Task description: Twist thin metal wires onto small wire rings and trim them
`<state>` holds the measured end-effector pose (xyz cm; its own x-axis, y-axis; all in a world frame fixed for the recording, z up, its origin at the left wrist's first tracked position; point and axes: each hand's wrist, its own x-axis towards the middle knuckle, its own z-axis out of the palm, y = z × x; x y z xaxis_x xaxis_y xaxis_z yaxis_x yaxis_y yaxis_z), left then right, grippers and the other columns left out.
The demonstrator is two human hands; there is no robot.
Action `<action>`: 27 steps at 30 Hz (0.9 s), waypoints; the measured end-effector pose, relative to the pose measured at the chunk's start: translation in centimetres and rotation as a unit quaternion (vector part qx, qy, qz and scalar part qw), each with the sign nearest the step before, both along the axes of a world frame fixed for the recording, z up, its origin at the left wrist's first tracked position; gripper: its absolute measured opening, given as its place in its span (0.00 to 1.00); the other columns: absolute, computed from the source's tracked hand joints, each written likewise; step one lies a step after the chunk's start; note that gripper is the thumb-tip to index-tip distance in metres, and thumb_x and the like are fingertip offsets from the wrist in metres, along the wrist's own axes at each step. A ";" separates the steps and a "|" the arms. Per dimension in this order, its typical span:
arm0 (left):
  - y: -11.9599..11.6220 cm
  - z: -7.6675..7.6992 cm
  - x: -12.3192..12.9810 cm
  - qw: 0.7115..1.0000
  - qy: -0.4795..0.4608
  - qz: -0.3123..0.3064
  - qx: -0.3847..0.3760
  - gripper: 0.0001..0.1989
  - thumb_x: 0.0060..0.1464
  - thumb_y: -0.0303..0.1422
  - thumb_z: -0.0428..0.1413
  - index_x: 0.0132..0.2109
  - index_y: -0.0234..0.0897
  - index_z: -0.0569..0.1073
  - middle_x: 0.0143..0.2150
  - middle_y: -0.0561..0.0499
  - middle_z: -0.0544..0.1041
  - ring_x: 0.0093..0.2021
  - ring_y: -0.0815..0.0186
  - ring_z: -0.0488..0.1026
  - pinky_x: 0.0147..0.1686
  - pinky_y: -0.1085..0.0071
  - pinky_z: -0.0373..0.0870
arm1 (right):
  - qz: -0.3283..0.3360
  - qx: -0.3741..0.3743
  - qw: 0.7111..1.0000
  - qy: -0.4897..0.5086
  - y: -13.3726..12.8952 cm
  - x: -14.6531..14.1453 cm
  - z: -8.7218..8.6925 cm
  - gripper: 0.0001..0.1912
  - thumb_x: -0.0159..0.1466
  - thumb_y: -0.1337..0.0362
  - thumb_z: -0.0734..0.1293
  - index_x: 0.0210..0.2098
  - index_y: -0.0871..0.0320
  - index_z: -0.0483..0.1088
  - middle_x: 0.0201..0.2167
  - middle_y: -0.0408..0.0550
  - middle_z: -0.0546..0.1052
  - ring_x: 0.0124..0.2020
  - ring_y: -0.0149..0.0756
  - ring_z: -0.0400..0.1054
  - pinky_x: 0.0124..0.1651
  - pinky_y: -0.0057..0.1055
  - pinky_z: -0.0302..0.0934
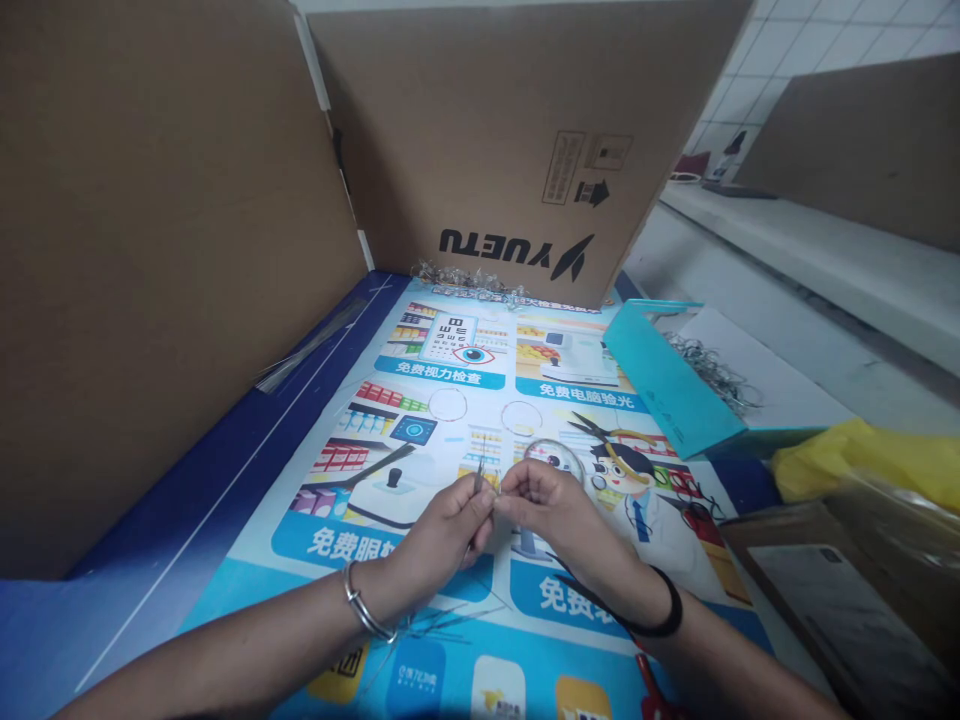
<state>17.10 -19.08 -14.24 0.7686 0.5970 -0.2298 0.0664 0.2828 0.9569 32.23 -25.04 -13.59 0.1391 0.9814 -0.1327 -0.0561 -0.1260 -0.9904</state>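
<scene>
Fingers (480, 512) of your left hand (439, 535) close narrowly on a slim dark upright strand (483, 455), its material too small to tell, above a blue-and-white printed poster (232, 590) spread over a blue tabletop (172, 560). Your right hand (551, 500) comes in close beside it, fingers drawn into a tight pinch at the left fingertips; whether they grip anything is too small to tell. A polished silver bangle (364, 605) circles your left wrist, a black band (670, 605) your right.

Just beyond your fingers lie two thin round loops, one to the left (466, 404) and one nearly straight ahead (502, 418). Black-bladed scissors with yellowish-brown handles (616, 460) rest to the right of the fingers. Farther right, an open teal cardboard box (667, 385) holds a tangle of fine grey wires (709, 370), with a crumpled yellow plastic bag (870, 465) nearer you. Loose dark wires (454, 622) lie on your side of the fingers, by your left wrist. Well beyond the fingers, a heap of shiny silvery bits (465, 278) lines the foot of a brown cardboard panel (465, 140) printed "YUETU", upside down.
</scene>
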 end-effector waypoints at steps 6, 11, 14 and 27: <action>0.0 -0.6 -0.1 0.999 -0.017 -0.011 -0.045 0.17 0.58 0.45 0.48 0.30 0.36 0.59 0.18 0.60 0.59 0.16 0.77 0.51 0.16 0.78 0.48 | 0.005 0.003 1.000 0.025 -0.3 -0.5 -0.5 0.10 0.58 0.57 0.68 0.34 0.58 0.71 0.30 0.45 0.74 0.32 0.33 0.67 0.37 0.31 0.60; 0.3 0.1 -0.2 0.997 -0.004 -0.061 -0.038 0.16 0.58 0.44 0.48 0.30 0.36 0.61 0.18 0.59 0.60 0.17 0.76 0.52 0.17 0.78 0.48 | -0.010 0.012 1.000 0.007 -0.3 -0.1 0.0 0.10 0.59 0.58 0.66 0.28 0.58 0.69 0.23 0.40 0.70 0.25 0.27 0.62 0.29 0.26 0.56; 0.8 0.5 -0.4 0.994 -0.002 -0.104 -0.019 0.15 0.57 0.42 0.49 0.31 0.34 0.64 0.20 0.57 0.63 0.18 0.76 0.54 0.18 0.78 0.49 | -0.033 0.021 0.999 -0.008 -0.3 0.0 0.4 0.09 0.59 0.59 0.66 0.28 0.58 0.68 0.21 0.39 0.69 0.24 0.27 0.61 0.28 0.25 0.56; -0.2 -0.2 0.2 0.995 -0.034 -0.058 -0.068 0.15 0.58 0.44 0.47 0.33 0.36 0.64 0.16 0.60 0.60 0.17 0.75 0.50 0.18 0.76 0.47 | -0.055 0.063 0.992 0.097 0.0 -0.7 -0.3 0.08 0.61 0.60 0.65 0.29 0.57 0.67 0.20 0.39 0.69 0.23 0.27 0.63 0.28 0.26 0.57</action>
